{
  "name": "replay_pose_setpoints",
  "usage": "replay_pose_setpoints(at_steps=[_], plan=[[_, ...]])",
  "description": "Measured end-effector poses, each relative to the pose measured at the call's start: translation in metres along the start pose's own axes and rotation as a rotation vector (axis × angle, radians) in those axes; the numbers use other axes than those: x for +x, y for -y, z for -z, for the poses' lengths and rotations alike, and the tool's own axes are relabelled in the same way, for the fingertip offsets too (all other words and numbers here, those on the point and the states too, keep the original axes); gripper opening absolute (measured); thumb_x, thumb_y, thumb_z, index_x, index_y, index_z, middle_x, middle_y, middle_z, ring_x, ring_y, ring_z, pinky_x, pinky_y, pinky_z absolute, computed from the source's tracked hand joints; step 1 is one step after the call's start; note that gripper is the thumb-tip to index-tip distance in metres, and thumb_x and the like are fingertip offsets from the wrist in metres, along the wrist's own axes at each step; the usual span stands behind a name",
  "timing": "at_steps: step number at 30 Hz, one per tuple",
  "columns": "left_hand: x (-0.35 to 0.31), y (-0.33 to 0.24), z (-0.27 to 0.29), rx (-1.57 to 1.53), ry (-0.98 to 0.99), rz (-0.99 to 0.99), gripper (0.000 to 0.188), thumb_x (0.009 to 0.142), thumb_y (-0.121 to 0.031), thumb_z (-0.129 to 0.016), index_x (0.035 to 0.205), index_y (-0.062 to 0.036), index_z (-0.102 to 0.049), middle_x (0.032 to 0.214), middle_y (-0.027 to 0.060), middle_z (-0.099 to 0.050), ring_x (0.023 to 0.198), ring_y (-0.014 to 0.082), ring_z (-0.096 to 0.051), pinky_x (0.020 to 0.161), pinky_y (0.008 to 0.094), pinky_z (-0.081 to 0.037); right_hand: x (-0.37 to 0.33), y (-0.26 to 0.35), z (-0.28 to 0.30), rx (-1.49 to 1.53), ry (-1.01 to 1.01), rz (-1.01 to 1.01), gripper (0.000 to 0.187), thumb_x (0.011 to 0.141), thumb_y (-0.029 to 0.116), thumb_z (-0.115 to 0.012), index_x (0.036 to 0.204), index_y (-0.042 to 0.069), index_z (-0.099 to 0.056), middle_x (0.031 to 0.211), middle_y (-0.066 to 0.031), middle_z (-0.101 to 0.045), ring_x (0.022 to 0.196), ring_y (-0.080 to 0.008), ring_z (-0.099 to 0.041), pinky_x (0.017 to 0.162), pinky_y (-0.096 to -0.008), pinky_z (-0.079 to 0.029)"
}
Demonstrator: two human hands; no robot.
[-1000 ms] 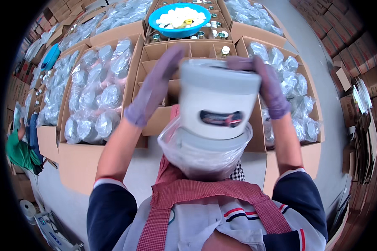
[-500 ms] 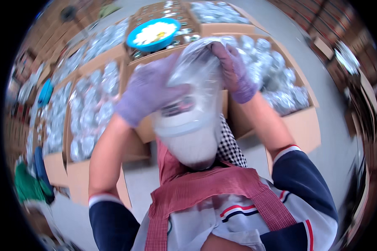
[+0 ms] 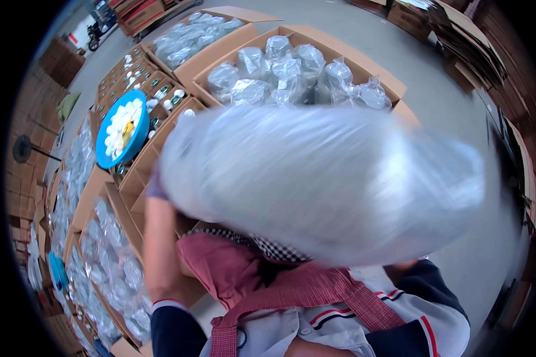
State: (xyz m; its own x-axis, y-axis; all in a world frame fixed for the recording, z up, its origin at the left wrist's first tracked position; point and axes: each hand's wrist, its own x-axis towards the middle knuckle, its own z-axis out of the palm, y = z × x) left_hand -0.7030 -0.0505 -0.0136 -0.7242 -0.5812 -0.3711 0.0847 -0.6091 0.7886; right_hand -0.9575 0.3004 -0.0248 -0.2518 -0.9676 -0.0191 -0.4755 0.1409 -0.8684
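A pale jar in a clear plastic bag [image 3: 304, 178] is held up close in front of me, lying sideways and smeared by motion. My left hand [image 3: 155, 183], in a purple glove, is at its left end. The fingers are mostly hidden by the plastic, but the hand grips that end. My right hand is hidden behind the bagged jar; only part of the right upper arm and sleeve [image 3: 429, 285] shows at the lower right.
Beyond it stands an open carton [image 3: 393, 83] of bagged jars. To the left, a blue basin [image 3: 142, 134] of white caps sits over a divided carton [image 3: 138, 169]. More cartons of bagged jars [image 3: 116, 250] line the left; flattened cardboard [image 3: 467, 44] is stacked at far right.
The bagged jar has gone from upright at my chest to sideways, larger and nearer. My right hand has gone out of sight behind it. My view has turned to the right.
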Motion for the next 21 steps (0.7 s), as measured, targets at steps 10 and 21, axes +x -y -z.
replay_pose_setpoints(at_steps=[10,21], plan=[[0.053,0.149,0.042,0.239,-0.331,-0.224,0.037,0.095,-0.028,-0.059,0.121,-0.0022,-0.06,0.11,0.0061,-0.066,0.095,0.016,-0.064,0.082,0.0284,-0.052,0.134,-0.085,0.024,-0.022,-0.711,-0.439,0.036,0.073,0.023,-0.07,0.095,-0.005,-0.066,0.09,-0.0193,-0.068,0.082,-0.0301,-0.066,0.075,-0.0397,-0.051],[0.04,0.14,0.088,0.336,-0.331,0.002,0.036,0.096,-0.028,-0.058,0.121,-0.0017,-0.06,0.104,0.0083,-0.068,0.092,0.0179,-0.066,0.08,0.0279,-0.052,0.201,-0.182,0.006,0.591,-0.292,-0.61,0.049,0.082,0.035,-0.067,0.113,-0.003,-0.061,0.096,-0.0118,-0.064,0.09,-0.022,-0.059,0.08,-0.0351,-0.048]])
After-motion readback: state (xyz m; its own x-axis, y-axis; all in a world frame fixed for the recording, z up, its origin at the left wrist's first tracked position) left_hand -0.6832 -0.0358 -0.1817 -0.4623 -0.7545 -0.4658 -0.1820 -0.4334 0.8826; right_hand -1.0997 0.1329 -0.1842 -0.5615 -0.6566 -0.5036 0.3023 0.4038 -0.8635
